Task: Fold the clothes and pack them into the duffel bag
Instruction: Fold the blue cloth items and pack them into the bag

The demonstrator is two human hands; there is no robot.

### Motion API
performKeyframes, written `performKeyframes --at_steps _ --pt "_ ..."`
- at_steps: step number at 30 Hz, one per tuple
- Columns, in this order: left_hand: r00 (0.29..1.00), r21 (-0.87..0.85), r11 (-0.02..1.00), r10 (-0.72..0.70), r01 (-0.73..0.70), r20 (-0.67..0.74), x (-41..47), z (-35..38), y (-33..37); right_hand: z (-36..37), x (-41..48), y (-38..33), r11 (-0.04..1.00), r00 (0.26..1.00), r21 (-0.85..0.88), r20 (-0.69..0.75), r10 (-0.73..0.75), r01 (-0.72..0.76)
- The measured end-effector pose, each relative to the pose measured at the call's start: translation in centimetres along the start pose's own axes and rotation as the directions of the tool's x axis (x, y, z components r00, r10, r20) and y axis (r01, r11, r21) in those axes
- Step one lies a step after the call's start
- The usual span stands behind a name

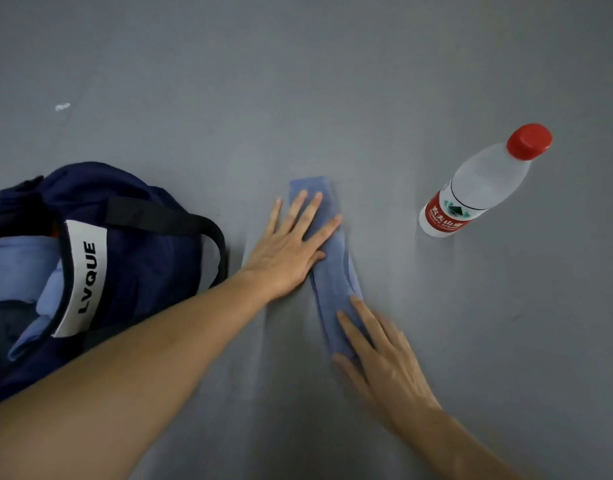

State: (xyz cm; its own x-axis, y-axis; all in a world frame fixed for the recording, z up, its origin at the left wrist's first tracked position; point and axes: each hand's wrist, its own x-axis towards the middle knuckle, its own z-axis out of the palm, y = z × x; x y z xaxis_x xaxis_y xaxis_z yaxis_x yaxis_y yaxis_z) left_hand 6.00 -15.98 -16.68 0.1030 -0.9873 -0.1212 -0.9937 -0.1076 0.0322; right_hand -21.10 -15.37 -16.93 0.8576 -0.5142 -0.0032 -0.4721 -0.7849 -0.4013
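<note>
A narrow blue cloth, folded into a long strip, lies on the grey surface in the middle of the view. My left hand presses flat on its far half with straight, spread fingers. My right hand lies flat on its near end, fingers straight, slightly blurred. At the left sits the navy duffel bag, open, with black straps and a white "LVQUE" label. Light blue folded clothes show inside its opening.
A clear plastic water bottle with a red cap and red label stands to the right of the cloth. A small white scrap lies on the grey surface at the far left.
</note>
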Motion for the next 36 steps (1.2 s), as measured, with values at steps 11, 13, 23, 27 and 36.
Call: performKeyframes --at_steps 11,13,23,27,36 --pt "0.996 -0.19 0.982 0.031 -0.015 0.081 -3.9 2.2 2.4 0.5 2.8 1.2 0.967 0.968 -0.059 0.046 -0.246 0.248" --pt "0.997 -0.17 0.985 0.022 -0.01 0.071 -3.7 2.5 2.3 0.6 3.5 1.5 0.968 0.969 -0.047 -0.003 -0.248 0.248" --pt "0.957 -0.659 0.744 -0.259 0.112 -0.13 -5.6 -0.8 2.4 -0.8 7.5 -0.4 0.899 0.973 0.381 0.014 0.23 -0.218" --pt "0.96 -0.69 0.71 -0.267 0.14 -0.08 -7.3 -1.6 3.0 -0.7 9.3 -1.2 0.792 0.896 0.449 0.045 0.441 -0.413" --pt "0.83 -0.809 0.434 -0.545 0.397 0.115 -4.5 -1.2 3.2 -0.6 9.6 -1.5 0.982 0.96 0.17 -0.253 0.123 -0.081"
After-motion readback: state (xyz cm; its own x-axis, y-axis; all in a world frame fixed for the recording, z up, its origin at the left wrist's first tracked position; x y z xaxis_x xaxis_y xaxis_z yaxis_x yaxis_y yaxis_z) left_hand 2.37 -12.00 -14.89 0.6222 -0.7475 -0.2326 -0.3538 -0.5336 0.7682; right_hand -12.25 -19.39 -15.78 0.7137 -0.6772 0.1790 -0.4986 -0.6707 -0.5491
